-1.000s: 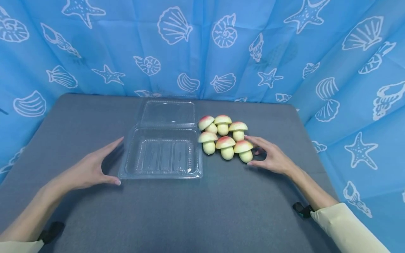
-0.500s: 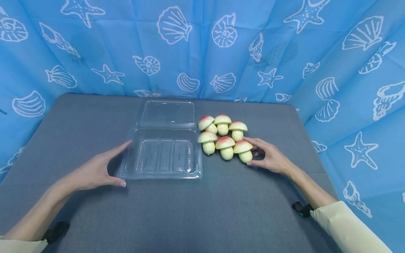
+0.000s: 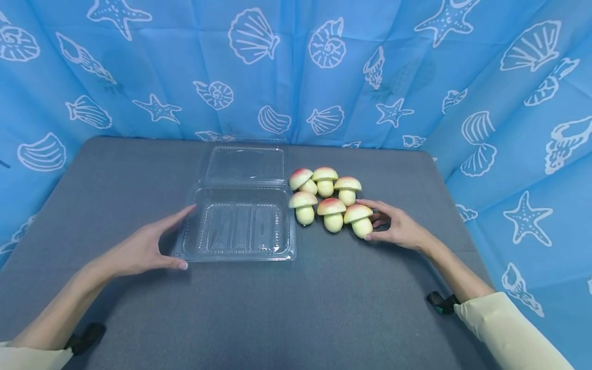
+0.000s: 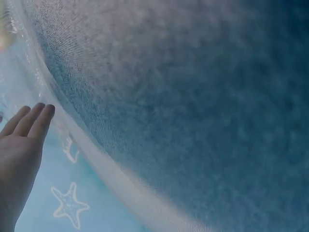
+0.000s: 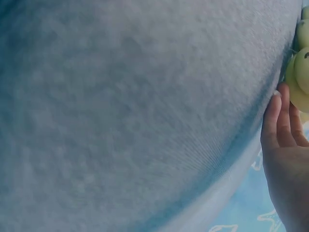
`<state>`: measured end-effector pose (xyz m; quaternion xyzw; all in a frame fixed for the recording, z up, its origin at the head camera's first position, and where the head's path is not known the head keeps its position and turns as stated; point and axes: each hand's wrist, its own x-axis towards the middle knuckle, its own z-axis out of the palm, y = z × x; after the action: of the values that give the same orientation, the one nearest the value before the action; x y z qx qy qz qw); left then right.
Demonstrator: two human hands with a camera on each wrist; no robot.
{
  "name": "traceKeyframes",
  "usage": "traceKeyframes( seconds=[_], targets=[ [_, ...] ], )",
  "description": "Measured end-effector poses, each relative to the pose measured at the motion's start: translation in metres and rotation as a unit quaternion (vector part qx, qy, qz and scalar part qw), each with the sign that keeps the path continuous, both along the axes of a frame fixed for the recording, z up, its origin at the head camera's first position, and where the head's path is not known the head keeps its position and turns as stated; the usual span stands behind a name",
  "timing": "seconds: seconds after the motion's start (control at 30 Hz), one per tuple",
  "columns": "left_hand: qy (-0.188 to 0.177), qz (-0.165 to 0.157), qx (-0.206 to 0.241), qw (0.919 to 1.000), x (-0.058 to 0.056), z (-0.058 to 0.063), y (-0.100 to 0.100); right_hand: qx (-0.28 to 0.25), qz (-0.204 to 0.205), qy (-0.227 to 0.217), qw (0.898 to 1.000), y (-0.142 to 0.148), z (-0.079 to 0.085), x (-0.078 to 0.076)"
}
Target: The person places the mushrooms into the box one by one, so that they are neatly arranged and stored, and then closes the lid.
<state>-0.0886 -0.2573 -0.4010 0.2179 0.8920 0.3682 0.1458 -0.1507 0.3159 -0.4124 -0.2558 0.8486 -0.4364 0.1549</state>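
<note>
In the head view, a clear plastic clamshell box (image 3: 238,257) lies with its lid (image 3: 245,164) folded back. My left hand (image 3: 139,248) is spread at the box's left side, index fingertip overlapping the rim and thumb just in front of the near left corner; it holds nothing. Several mushroom-shaped pieces with pale yellow stems and red-tinged caps stand in two rows right of the box. My right hand (image 3: 398,226) holds the front right mushroom (image 3: 362,226) between thumb, low on the stem, and fingers by the cap. The right wrist view shows those fingers (image 5: 285,121) against it.
Beside the held piece stand the front middle mushroom (image 3: 333,221) and front left mushroom (image 3: 304,213). The back row includes another mushroom (image 3: 348,190). A grey cloth covers the table (image 3: 296,313). A blue curtain (image 3: 296,67) with shells and starfish hangs behind and along the right side.
My left hand has moved right to the box's edge. The front right mushroom has shifted slightly right and tilted with my right hand; the front middle mushroom has shifted slightly too.
</note>
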Motion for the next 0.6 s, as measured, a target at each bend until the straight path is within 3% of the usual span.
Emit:
traceKeyframes(
  seconds=[0.2,0.6],
  targets=[
    [0.006,0.002,0.009,0.9999,-0.001,-0.002,0.001,-0.029,-0.003,-0.029,0.999,0.002,0.005,-0.001],
    [0.001,0.009,-0.01,0.9999,-0.002,-0.002,0.006,-0.039,-0.026,-0.026,0.999,0.007,0.019,-0.006]
  ],
)
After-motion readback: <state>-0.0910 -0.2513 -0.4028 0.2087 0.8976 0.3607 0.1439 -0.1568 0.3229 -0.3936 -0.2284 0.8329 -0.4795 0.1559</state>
